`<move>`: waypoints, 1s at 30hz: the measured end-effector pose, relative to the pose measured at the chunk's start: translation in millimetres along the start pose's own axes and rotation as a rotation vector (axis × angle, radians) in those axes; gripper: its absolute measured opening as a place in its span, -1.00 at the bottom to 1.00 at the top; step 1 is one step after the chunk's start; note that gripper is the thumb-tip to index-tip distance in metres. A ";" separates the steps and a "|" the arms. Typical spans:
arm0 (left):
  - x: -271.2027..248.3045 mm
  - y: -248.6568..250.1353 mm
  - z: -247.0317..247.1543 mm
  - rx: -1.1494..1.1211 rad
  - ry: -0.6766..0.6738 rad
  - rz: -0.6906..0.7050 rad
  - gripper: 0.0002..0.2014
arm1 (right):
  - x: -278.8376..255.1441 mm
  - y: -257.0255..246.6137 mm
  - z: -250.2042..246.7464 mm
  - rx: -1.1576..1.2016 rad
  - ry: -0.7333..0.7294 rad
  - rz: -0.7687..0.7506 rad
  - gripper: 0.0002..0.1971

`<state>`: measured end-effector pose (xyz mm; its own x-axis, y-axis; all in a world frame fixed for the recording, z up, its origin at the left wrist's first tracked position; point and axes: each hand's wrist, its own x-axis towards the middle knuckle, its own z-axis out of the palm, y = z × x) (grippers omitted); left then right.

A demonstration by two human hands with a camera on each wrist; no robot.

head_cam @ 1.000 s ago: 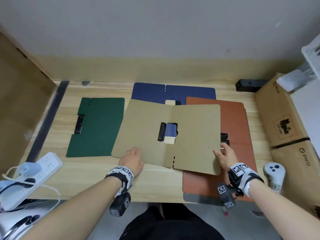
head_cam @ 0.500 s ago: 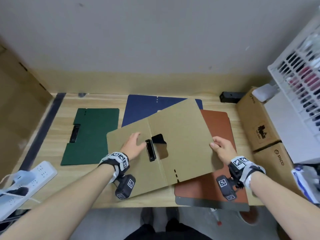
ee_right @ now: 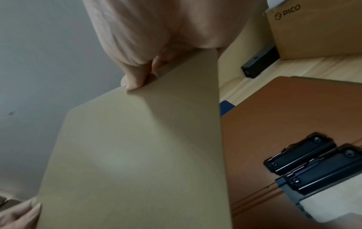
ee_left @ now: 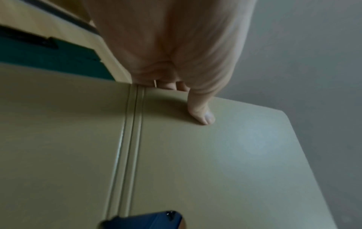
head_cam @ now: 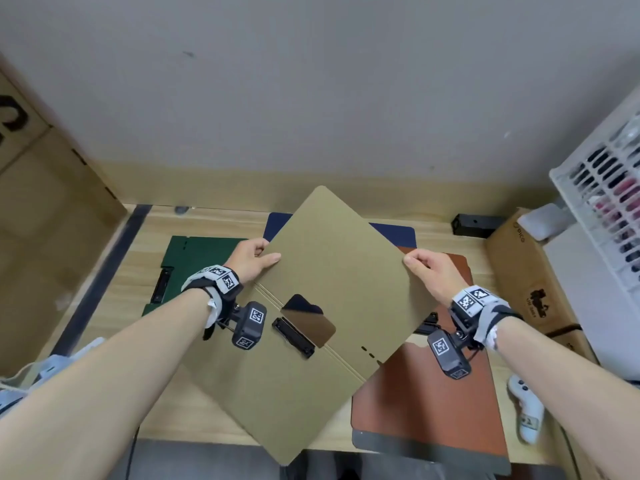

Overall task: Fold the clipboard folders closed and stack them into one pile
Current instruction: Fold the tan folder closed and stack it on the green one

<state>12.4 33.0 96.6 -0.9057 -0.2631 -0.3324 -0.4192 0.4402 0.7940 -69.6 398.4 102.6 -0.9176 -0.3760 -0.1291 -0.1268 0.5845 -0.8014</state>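
Observation:
A tan clipboard folder [head_cam: 332, 265] hangs open above the table, turned corner-up like a diamond, its black clip [head_cam: 294, 337] facing me. My left hand [head_cam: 249, 259] pinches its left edge beside the spine crease, thumb [ee_left: 199, 111] on the inner face. My right hand [head_cam: 427, 271] pinches the right edge of the same far panel, thumb [ee_right: 135, 80] on top. A green folder [head_cam: 194, 258] lies closed at the left. A blue folder [head_cam: 394, 233] lies behind, mostly hidden. A brown folder [head_cam: 415, 403] lies at the right on a grey one [head_cam: 433, 452].
Cardboard boxes [head_cam: 530, 271] line the table's right side, with a white controller [head_cam: 526, 414] in front of them. A small black box [head_cam: 474, 225] sits at the back right. A white basket [head_cam: 602, 188] stands far right. A large carton [head_cam: 45, 220] stands left.
The tan folder has come up off the table and turned counterclockwise. Both hands have shifted from its near edge to the edges of its far panel.

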 end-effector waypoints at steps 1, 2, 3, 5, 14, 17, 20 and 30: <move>-2.8 -3.2 -2.5 -0.014 0.019 -0.005 -0.83 | 2.6 -1.9 2.0 0.018 0.018 0.025 -0.77; -3.5 -8.9 -5.4 -0.040 0.051 -0.016 -0.87 | 5.1 -3.0 4.0 0.041 0.035 0.045 -0.75; -3.8 -14.2 -9.0 -0.055 0.083 -0.011 -0.94 | 7.3 -3.6 6.4 0.084 0.053 0.070 -0.75; -4.6 -23.4 -15.6 -0.085 0.128 -0.017 -0.90 | 10.6 -6.2 12.6 0.244 0.104 0.145 -0.78; 3.9 -65.9 -30.8 -0.675 0.452 -0.259 -0.86 | 17.4 2.8 71.8 0.413 -0.207 0.283 -0.69; 2.2 -81.5 -28.0 -0.709 0.583 -0.333 -0.68 | 15.5 9.1 91.0 0.328 -0.246 0.324 -0.70; -7.8 -105.0 -22.9 -0.653 0.664 -0.453 -0.71 | 10.5 27.1 101.2 0.199 -0.283 0.400 -0.74; -47.9 -172.9 23.6 -0.504 0.637 -0.689 -0.74 | 5.9 78.0 127.6 0.278 -0.063 0.675 -0.82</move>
<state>126.8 -10.3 -36.8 -0.2226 -0.7846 -0.5787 -0.6221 -0.3427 0.7039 -36.8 350.1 -35.2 -0.7376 -0.0440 -0.6738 0.5666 0.5026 -0.6530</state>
